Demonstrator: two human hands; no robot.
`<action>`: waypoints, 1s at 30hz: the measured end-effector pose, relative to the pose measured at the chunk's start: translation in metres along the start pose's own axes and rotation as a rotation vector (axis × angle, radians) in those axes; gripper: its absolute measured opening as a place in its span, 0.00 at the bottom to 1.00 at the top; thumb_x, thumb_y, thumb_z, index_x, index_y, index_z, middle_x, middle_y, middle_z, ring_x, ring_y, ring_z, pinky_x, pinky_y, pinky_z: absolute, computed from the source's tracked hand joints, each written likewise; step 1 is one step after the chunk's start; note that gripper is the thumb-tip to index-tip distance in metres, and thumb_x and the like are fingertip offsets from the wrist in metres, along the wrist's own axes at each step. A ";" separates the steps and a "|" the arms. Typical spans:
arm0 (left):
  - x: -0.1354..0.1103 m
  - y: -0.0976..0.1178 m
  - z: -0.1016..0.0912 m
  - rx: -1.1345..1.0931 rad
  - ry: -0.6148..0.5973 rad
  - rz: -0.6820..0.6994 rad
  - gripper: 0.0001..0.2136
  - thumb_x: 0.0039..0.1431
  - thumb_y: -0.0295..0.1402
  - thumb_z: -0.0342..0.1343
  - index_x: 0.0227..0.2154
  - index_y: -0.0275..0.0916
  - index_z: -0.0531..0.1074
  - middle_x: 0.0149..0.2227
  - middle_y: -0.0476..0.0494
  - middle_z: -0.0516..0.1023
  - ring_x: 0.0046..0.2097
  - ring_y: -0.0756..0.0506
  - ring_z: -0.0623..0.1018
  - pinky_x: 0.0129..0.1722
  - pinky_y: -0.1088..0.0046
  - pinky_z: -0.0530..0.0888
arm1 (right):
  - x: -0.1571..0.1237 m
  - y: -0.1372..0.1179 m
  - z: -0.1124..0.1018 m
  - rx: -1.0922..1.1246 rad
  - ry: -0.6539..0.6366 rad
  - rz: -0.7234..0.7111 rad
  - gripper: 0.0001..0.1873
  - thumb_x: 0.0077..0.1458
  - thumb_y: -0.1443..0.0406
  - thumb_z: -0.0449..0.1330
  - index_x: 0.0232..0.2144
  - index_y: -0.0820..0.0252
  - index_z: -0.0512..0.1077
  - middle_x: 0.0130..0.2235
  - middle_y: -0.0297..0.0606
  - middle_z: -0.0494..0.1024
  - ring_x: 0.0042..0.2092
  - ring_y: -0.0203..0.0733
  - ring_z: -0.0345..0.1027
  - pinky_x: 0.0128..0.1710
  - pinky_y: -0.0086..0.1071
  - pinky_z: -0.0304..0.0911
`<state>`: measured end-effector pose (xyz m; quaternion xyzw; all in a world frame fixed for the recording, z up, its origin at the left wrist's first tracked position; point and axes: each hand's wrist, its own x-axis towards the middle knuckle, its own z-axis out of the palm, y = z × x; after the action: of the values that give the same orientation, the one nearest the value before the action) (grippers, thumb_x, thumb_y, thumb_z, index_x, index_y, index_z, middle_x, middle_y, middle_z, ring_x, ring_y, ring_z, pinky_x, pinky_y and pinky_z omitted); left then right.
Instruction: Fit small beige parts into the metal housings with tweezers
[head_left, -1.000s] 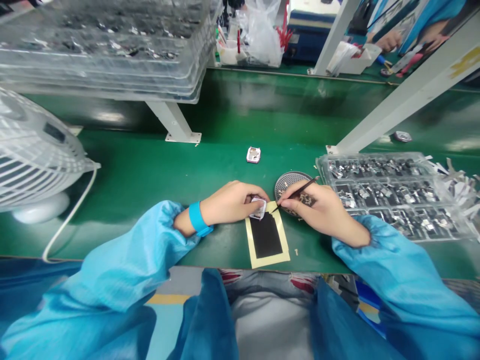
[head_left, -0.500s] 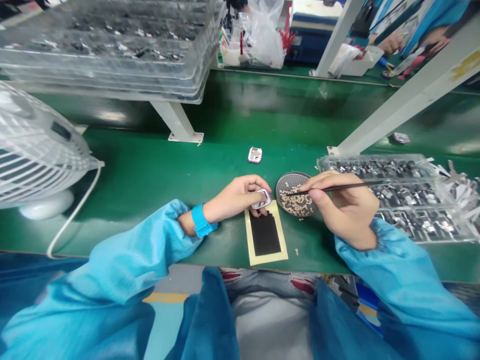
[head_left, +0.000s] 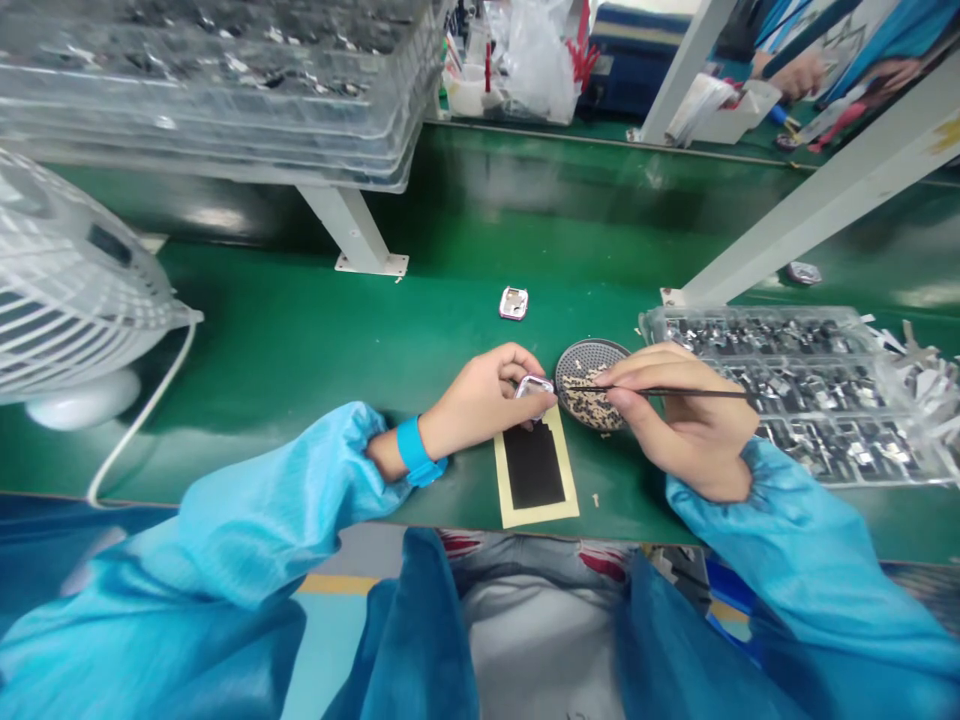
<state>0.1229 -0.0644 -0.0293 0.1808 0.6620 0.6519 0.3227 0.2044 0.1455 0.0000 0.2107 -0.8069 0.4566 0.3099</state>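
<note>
My left hand (head_left: pixel 491 395), with a blue band at the wrist, is closed on a small rounded-square watch case (head_left: pixel 532 386). Pinched in my right hand (head_left: pixel 679 410) is a pair of dark tweezers (head_left: pixel 690 392). Their tips point left, over a round dark dish (head_left: pixel 589 352) and close to my left fingers. Small pale and black pieces (head_left: pixel 596 410) lie in the dish. Below my left hand a cream sheet with a black rectangle (head_left: pixel 534 470) lies on the bench. A second watch case (head_left: pixel 514 303) rests further back. Whether the tweezers grip a piece is too small to tell.
A clear tray (head_left: pixel 795 390) of metal parts stands on the right, with pale strips beside it. On the left is a white fan (head_left: pixel 82 290). Stacked trays (head_left: pixel 225 120) sit on a raised shelf. At the back right, a co-worker's hands (head_left: pixel 799 75) show.
The tweezer tips have moved left from over the dish's pieces toward the watch case. My left hand has shifted slightly right and tilted the case. The whole view has shifted a little.
</note>
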 end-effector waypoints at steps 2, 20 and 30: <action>0.001 -0.004 0.001 -0.007 0.010 0.003 0.13 0.53 0.27 0.66 0.37 0.35 0.67 0.32 0.46 0.80 0.27 0.49 0.81 0.25 0.78 0.77 | 0.000 0.000 0.001 0.002 -0.001 -0.009 0.12 0.54 0.74 0.68 0.39 0.54 0.78 0.38 0.36 0.83 0.40 0.46 0.79 0.42 0.42 0.73; 0.002 0.003 0.003 0.007 0.050 -0.075 0.09 0.59 0.28 0.61 0.39 0.37 0.66 0.27 0.46 0.81 0.25 0.49 0.80 0.15 0.84 0.67 | -0.003 0.002 0.007 -0.010 -0.094 -0.022 0.13 0.56 0.74 0.67 0.41 0.54 0.77 0.40 0.37 0.83 0.42 0.45 0.78 0.43 0.43 0.74; 0.003 0.001 0.002 0.046 0.068 -0.098 0.10 0.59 0.29 0.61 0.40 0.38 0.65 0.29 0.46 0.81 0.25 0.47 0.81 0.13 0.83 0.67 | -0.003 0.004 0.005 -0.081 -0.200 -0.045 0.11 0.59 0.73 0.66 0.42 0.54 0.76 0.41 0.37 0.83 0.42 0.43 0.77 0.46 0.43 0.73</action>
<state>0.1215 -0.0605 -0.0288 0.1333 0.6954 0.6257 0.3273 0.2027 0.1430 -0.0061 0.2604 -0.8466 0.3934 0.2463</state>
